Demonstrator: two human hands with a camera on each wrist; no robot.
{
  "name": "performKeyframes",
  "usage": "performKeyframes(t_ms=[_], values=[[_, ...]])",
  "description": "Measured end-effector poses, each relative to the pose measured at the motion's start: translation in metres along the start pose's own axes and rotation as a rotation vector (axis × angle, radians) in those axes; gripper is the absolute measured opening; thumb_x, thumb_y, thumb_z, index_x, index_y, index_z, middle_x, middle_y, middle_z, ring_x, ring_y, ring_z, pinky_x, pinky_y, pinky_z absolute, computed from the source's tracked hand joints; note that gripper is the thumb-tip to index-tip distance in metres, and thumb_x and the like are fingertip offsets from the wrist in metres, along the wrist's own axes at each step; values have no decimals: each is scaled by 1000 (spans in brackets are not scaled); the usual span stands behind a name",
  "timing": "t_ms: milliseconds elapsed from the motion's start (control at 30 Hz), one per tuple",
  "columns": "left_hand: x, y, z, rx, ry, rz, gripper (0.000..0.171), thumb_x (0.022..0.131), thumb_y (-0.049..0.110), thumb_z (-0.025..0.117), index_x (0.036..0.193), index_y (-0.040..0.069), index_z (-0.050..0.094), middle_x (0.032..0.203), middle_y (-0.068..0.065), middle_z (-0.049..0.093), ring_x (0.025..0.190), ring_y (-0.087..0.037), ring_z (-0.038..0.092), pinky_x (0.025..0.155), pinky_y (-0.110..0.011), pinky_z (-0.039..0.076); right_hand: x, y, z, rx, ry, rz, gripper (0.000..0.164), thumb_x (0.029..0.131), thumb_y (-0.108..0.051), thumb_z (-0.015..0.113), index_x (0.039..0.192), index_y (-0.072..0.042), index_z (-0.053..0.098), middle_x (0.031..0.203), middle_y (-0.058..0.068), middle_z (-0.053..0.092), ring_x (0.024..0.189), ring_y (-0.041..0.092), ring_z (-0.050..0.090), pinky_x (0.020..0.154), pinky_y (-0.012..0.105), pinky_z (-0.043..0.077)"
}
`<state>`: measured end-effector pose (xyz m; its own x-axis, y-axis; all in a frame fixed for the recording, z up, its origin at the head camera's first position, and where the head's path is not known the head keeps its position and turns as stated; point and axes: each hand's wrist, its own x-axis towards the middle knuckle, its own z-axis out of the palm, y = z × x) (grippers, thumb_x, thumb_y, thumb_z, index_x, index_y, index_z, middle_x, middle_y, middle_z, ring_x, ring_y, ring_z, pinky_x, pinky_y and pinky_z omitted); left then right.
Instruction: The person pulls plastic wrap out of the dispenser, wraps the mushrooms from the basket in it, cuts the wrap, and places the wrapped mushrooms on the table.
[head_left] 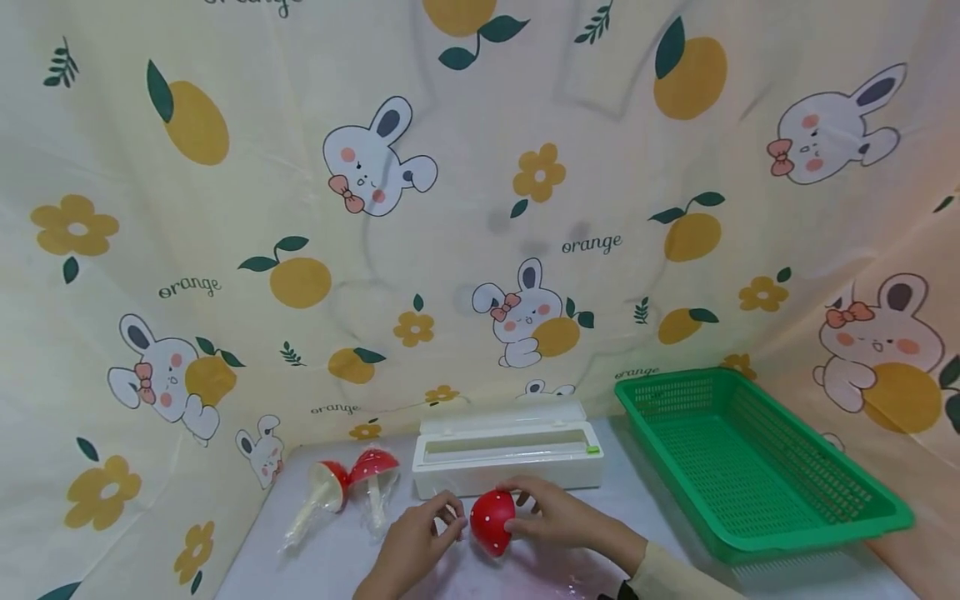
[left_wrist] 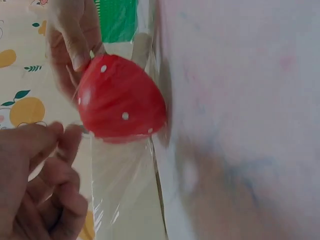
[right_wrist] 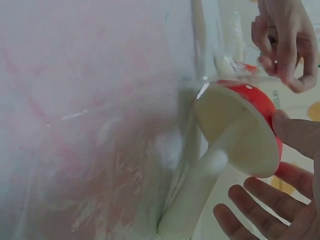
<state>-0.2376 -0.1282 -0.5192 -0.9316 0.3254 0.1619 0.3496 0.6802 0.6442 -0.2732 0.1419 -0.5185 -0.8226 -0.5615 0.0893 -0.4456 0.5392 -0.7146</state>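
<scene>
A toy mushroom with a white-dotted red cap [head_left: 492, 522] and a pale stem [right_wrist: 192, 195] is tilted over the table. My right hand [head_left: 558, 515] pinches the cap's rim between thumb and index finger; the other fingers spread beside the stem in the right wrist view. Clear plastic film [right_wrist: 115, 175] lies around the stem and over the tabletop. Just left of the cap is my left hand [head_left: 420, 537], its thumb and index fingertip together and its other fingers curled [left_wrist: 55, 185]. Whether film is between those fingertips is too faint to tell.
Two red-capped mushrooms in clear film, one tilted [head_left: 326, 492] and one beside it [head_left: 373, 479], lie at the back left. Behind the hands stands a white box [head_left: 510, 477] with a long slot and raised lid. A green basket [head_left: 810, 537] occupies the right side, before a patterned cloth [head_left: 465, 242].
</scene>
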Motion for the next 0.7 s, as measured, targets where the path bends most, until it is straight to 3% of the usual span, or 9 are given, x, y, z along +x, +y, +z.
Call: performKeyframes(t_ms=[233, 400, 533, 700], values=[[9, 4, 8, -214, -11, -113, 13, 95, 28, 70, 100, 27, 58, 78, 8, 75, 41, -17, 55, 41, -22, 40, -13, 0, -3, -2, 91, 4, 54, 88, -39, 76, 135, -19, 57, 126, -3, 61, 106, 22, 59, 80, 30, 54], [12, 1, 11, -283, 20, -137, 13, 96, 31, 68, 103, 25, 58, 84, 8, 76, 42, -17, 55, 42, -23, 43, -37, 9, -10, -33, 143, -74, 28, 88, -34, 77, 107, -18, 65, 97, -4, 64, 86, 15, 59, 68, 26, 53], [14, -1, 12, -299, 47, -138, 15, 96, 32, 68, 103, 22, 58, 85, 7, 76, 42, -18, 56, 42, -24, 44, -59, 20, -14, -4, 22, -45, 24, 84, -37, 81, 95, -23, 65, 81, -9, 59, 74, 6, 53, 62, 22, 47], [14, -1, 12, -317, 44, -170, 15, 96, 29, 68, 104, 21, 58, 85, 6, 77, 44, -19, 58, 44, -25, 45, -86, 28, -18, 32, -138, 74, 33, 79, -41, 85, 98, -25, 64, 85, -5, 59, 78, 9, 54, 64, 23, 46]])
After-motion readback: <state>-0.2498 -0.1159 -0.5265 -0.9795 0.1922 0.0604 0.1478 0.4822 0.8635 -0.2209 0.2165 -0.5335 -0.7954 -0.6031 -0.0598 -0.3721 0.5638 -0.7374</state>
